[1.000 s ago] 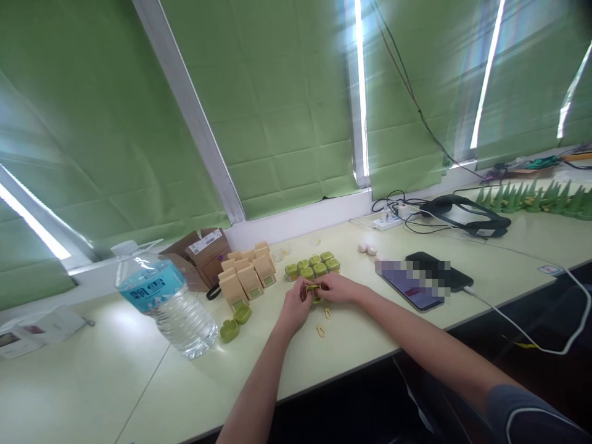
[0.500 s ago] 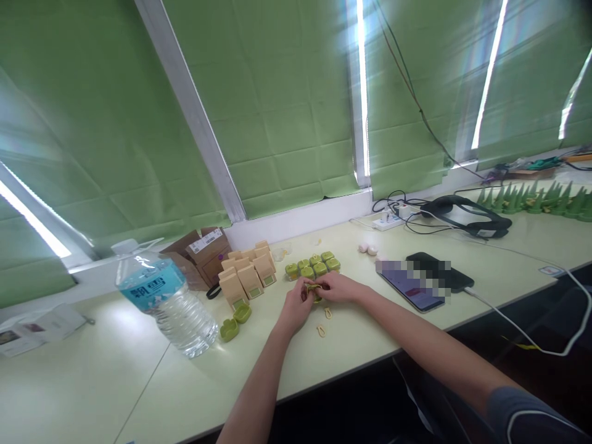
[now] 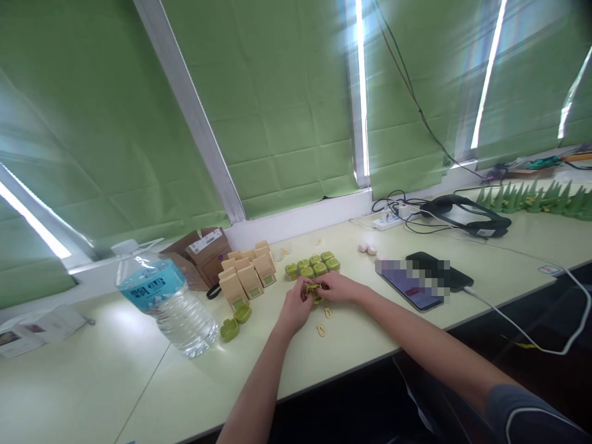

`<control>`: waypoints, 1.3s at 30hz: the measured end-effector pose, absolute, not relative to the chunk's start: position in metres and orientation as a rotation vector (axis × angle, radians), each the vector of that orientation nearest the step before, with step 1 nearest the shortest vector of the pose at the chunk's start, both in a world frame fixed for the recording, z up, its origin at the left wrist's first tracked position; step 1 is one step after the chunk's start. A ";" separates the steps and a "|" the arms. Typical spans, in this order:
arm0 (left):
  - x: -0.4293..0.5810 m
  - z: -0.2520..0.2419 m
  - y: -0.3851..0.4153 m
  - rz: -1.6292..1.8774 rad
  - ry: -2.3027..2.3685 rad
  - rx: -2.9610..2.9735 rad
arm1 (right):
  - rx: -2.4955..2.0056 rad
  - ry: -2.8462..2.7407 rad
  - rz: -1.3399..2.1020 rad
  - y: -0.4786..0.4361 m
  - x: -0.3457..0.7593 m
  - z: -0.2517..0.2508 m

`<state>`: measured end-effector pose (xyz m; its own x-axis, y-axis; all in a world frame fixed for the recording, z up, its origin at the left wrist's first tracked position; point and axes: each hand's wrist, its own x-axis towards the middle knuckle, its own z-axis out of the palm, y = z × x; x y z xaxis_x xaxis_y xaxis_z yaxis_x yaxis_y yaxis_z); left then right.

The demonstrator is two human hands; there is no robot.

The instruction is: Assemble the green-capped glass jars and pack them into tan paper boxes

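Note:
Between the fingertips of my left hand (image 3: 296,302) and my right hand (image 3: 340,287) is a small olive-green piece (image 3: 316,295), partly hidden by the fingers. Both hands are closed on it just above the table. Right behind them stands a cluster of small green-lidded boxes (image 3: 319,268) in rows. Two small pale-yellow loops (image 3: 328,312) lie on the table in front of my hands. To the left, an opened green box (image 3: 230,330) rests with its two halves spread apart.
A large water bottle (image 3: 169,302), several tan paper packets (image 3: 247,277) and a cardboard box (image 3: 208,256) stand on the left. Two phones (image 3: 409,285), a white charging cable, a black headset (image 3: 467,216) and a power strip (image 3: 387,221) lie to the right. Green spiky plastic pieces (image 3: 541,200) are farther right.
My fingers have shifted slightly around the green piece, and a bit more of it shows between them. The other things stay where they were.

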<state>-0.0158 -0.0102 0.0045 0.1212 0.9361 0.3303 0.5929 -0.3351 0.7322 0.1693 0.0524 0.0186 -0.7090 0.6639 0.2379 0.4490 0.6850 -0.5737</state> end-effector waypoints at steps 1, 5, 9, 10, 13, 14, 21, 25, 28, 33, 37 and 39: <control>-0.016 0.004 -0.010 1.086 1.476 1.981 | -0.865 -2.468 0.679 0.052 0.169 0.019; -0.016 0.004 -0.011 1.076 1.450 1.958 | -0.880 -2.465 0.667 0.051 0.168 0.021; -0.016 0.006 -0.011 1.079 1.468 1.962 | -0.873 -2.467 0.672 0.050 0.168 0.021; -0.015 0.006 -0.011 1.083 1.469 1.968 | -0.874 -2.468 0.673 0.050 0.168 0.020; -0.015 0.007 -0.011 1.099 1.458 1.979 | -0.888 -2.472 0.679 0.051 0.169 0.019; -0.016 0.007 -0.011 1.104 1.455 1.977 | -0.894 -2.473 0.683 0.051 0.169 0.019; -0.018 0.003 -0.009 1.112 1.464 1.978 | -0.917 -2.441 0.667 0.051 0.168 0.019; -0.019 0.002 -0.009 1.114 1.467 2.008 | -0.927 -2.450 0.680 0.050 0.167 0.019; -0.019 0.001 -0.008 1.115 1.468 1.983 | -0.921 -2.445 0.652 0.050 0.167 0.019; -0.017 0.003 -0.010 1.098 1.474 1.944 | -0.936 -2.436 0.660 0.051 0.167 0.018; -0.017 0.003 -0.010 1.073 1.481 1.951 | -0.919 -2.429 0.694 0.052 0.168 0.018; -0.017 0.002 -0.009 1.086 1.465 1.964 | -0.892 -2.435 0.702 0.052 0.168 0.018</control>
